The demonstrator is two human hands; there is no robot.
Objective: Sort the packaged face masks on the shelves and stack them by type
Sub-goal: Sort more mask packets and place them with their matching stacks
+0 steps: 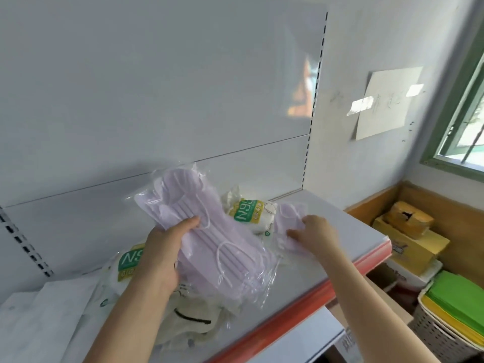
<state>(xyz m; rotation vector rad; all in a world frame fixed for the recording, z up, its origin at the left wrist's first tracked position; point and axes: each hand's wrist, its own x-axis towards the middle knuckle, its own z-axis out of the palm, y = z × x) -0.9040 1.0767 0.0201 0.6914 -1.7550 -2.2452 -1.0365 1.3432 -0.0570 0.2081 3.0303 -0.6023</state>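
Observation:
My left hand (165, 250) grips a bundle of lilac masks in clear plastic bags (209, 239), lifted above the white shelf (327, 231). My right hand (313, 231) pinches one more small lilac mask pack (290, 218) that lies on the shelf to the right. Between the two sits a white mask pack with a green label (248, 213). A second green-label pack (128, 260) lies under my left wrist. Cream masks with a black strap (193, 320) lie at the shelf's front, partly hidden by my left forearm.
The shelf has a red front strip (340, 279) and a white back panel (157, 100). White paper or bags (44, 310) lie at the left. Cardboard boxes (408, 231) and a basket of green and yellow sheets (455, 310) stand low on the right, under a window (468, 121).

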